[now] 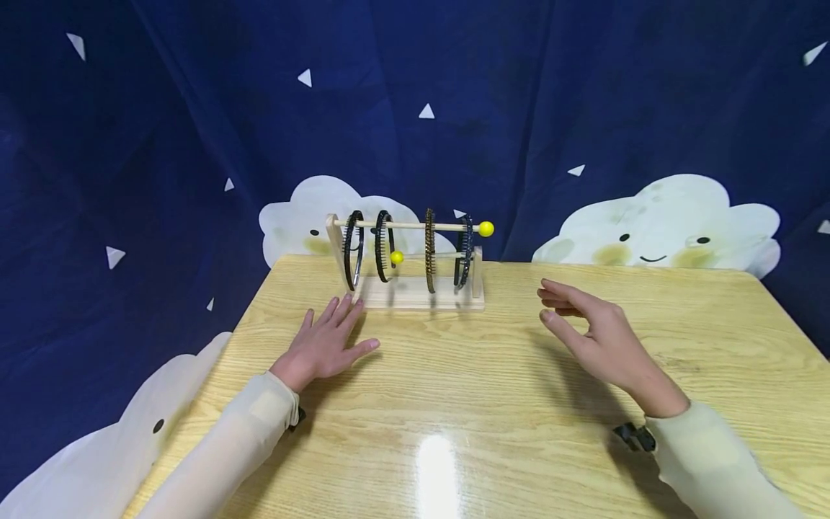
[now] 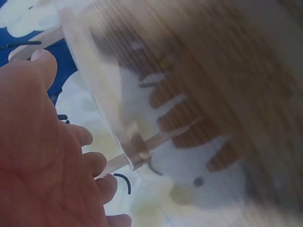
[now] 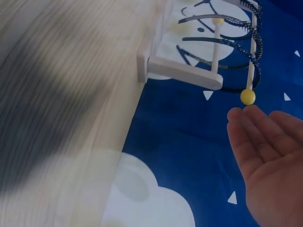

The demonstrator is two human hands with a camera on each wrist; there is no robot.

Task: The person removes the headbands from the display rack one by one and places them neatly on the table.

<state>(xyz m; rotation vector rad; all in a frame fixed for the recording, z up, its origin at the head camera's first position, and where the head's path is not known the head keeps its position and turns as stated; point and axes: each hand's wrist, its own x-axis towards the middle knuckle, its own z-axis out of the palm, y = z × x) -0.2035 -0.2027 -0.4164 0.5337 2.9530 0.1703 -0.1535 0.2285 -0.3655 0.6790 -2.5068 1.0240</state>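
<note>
- So the wooden headband rack [image 1: 389, 301] stands near the far edge of the table, at 12 o'clock from the person. Treat it as the clock centre for the rest.
- Four headbands hang in a row on its upper rod [image 1: 408, 225]: black one [image 1: 349, 261] at 9 o'clock, a second dark one [image 1: 380, 252] next, then a brownish-gold one [image 1: 429, 245], then a shiny dark blue one [image 1: 467, 245] towards 3.
- That rod ends in a yellow ball [image 1: 486, 228] at about 2 o'clock; the lower rod [image 1: 415, 256] has a matching yellow ball [image 1: 397, 257] on its left end.
- Left hand [image 1: 324, 347] is at 7 to 8 o'clock, nothing in it, fingers spread and pretty straight. Fingertips are right by the base's near corner; can't tell if they touch.
- Right hand [image 1: 599, 342] is around 4 o'clock, well apart from the rack, also holding nothing, fingers gently bent, thumb apart.
- Light sleeves on both arms, wood-grain table [image 1: 493, 389] underneath, bright glare [image 1: 437, 476] at 6 o'clock.
- Navy backdrop [image 1: 454, 151] at 12, with white triangles and smiley clouds.
</note>
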